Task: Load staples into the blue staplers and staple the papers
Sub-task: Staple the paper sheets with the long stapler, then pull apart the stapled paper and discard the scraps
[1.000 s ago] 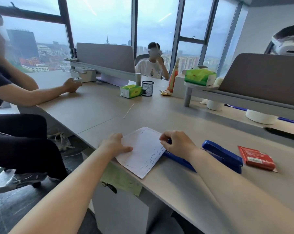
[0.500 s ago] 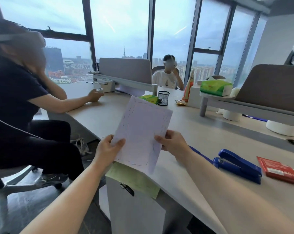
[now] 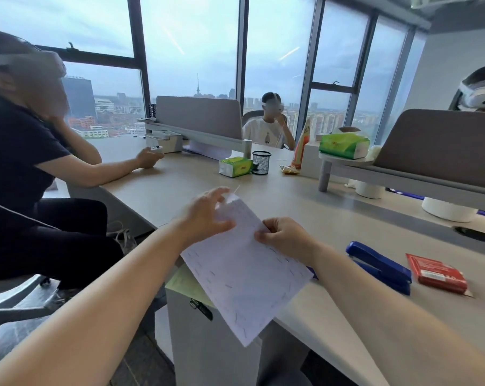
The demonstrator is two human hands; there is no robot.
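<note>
I hold a white paper [image 3: 244, 277] dotted with many staples, tilted over the desk's near corner. My right hand [image 3: 284, 236] pinches its right edge between thumb and fingers. My left hand [image 3: 207, 215] lies over the paper's far left corner, fingers spread and blurred; whether it grips the sheet I cannot tell. A blue stapler [image 3: 379, 266] rests on the desk just right of my right forearm, its top arm slightly raised. A red staple box [image 3: 436, 273] lies to the right of the stapler.
A person in dark clothes [image 3: 26, 174] sits close on the left. Another person [image 3: 269, 126] sits across the desk. A green tissue pack [image 3: 235, 166], mesh pen cup [image 3: 261, 162], grey dividers [image 3: 441, 146] and a cabinet [image 3: 216, 338] under the desk are nearby.
The paper went from flat on the desk to upright, and now leans back down, turned. My left hand moved from the sheet's lower left edge to its far corner.
</note>
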